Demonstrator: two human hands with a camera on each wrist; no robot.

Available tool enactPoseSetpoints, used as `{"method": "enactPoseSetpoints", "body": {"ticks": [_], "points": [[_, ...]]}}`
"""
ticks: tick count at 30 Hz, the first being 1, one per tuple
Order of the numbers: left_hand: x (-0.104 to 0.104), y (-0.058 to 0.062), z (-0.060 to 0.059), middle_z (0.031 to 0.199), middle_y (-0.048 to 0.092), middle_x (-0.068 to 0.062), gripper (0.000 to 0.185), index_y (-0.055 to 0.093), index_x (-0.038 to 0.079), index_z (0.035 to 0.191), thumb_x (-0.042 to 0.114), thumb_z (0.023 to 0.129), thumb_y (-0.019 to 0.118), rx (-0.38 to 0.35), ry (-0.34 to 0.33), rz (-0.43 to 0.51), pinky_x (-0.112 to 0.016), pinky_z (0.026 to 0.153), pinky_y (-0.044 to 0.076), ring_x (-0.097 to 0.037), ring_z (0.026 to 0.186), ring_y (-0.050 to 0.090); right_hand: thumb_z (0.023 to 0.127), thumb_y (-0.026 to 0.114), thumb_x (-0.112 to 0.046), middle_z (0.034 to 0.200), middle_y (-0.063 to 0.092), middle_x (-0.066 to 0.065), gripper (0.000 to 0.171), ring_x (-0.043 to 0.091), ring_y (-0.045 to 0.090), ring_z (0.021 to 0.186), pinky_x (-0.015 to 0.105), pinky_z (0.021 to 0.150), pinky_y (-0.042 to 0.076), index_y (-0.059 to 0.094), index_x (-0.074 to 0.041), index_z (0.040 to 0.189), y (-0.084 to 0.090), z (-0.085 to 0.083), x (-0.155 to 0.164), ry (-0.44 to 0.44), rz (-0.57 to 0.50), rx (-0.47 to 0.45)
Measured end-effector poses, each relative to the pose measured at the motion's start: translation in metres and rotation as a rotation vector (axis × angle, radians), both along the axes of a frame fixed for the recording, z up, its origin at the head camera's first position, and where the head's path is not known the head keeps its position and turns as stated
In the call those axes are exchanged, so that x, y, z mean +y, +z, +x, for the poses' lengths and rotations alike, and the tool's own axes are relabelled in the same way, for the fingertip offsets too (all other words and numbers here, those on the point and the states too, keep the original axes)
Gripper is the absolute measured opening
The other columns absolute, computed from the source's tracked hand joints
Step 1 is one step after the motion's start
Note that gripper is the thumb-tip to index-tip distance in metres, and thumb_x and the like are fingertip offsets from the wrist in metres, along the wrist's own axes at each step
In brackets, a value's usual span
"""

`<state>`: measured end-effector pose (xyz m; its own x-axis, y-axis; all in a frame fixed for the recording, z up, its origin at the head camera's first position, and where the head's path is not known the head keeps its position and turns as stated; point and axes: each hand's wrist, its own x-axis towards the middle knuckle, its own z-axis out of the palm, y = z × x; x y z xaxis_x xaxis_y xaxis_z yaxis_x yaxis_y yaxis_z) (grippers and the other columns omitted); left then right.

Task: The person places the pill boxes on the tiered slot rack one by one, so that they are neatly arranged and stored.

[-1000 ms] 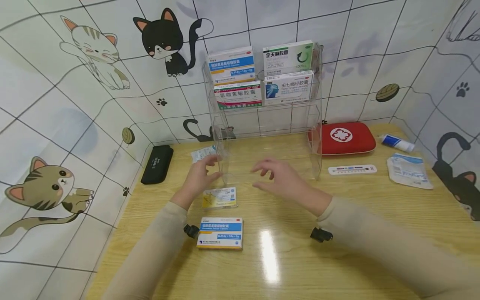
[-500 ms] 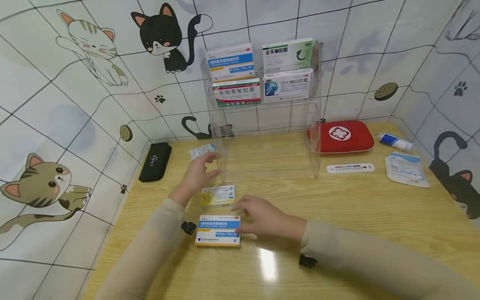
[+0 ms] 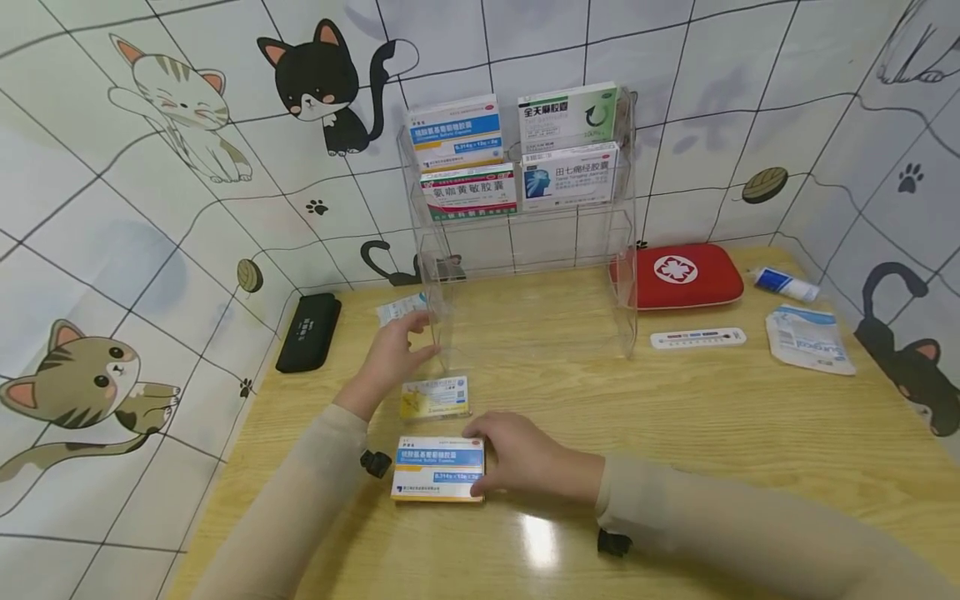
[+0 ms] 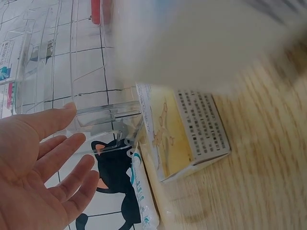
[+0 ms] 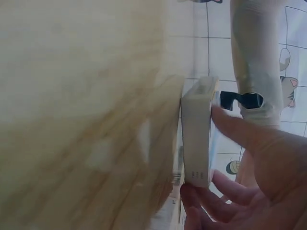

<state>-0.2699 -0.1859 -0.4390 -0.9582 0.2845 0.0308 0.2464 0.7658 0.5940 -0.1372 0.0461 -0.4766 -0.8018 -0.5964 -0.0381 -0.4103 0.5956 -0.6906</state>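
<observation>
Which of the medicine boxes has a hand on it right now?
The blue-and-white box lying nearest the person; the right hand grips its right end. The yellow box and the shelved ones are untouched.

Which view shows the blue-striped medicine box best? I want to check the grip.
The head view: the blue-striped box lies label up, right hand at its edge. Right wrist shows only its white side; left wrist misses it.

Left hand (image 3: 390, 358) open, fingers spread; right hand (image 3: 525, 454) curled, gripping.
</observation>
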Motion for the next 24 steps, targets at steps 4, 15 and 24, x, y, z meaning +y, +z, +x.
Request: {"method": "enactPoseSetpoints", "body": {"ticks": [4, 15, 24], "points": [[0.000, -0.002, -0.001, 0.142, 0.062, -0.014, 0.057, 0.054, 0.009, 0.145, 0.021, 0.095, 0.077, -0.005, -0.006, 0.005, -0.052, 0.105, 0.054, -0.035, 0.131, 0.058, 0.078, 0.092, -0.024, 0.117, 0.071, -0.006, 0.049, 0.013, 0.065, 0.107, 0.037, 0.099, 0.055, 0.069, -0.016, 0.120, 0.006, 0.005, 0.013, -0.076, -0.110, -0.123], [-0.001, -0.003, -0.002, 0.142, 0.062, -0.013, 0.056, 0.055, 0.008, 0.145, 0.019, 0.094, 0.077, -0.008, -0.013, 0.016, -0.052, 0.105, 0.055, -0.034, 0.131, 0.058, 0.084, 0.084, -0.007, 0.120, 0.074, -0.001, 0.031, 0.019, 0.072, 0.108, 0.039, 0.097, 0.061, 0.077, -0.017, 0.113, 0.025, -0.004, 0.062, -0.138, -0.304, 0.101], [-0.001, 0.000, -0.001, 0.143, 0.062, -0.013, 0.055, 0.056, 0.008, 0.143, 0.020, 0.094, 0.077, 0.002, -0.021, -0.004, -0.052, 0.105, 0.055, -0.034, 0.130, 0.058, 0.080, 0.086, 0.001, 0.121, 0.076, 0.006, 0.034, 0.025, 0.072, 0.115, 0.024, 0.104, 0.055, 0.079, -0.010, 0.112, 0.080, -0.078, 0.099, -0.235, -0.461, 0.658]]}}
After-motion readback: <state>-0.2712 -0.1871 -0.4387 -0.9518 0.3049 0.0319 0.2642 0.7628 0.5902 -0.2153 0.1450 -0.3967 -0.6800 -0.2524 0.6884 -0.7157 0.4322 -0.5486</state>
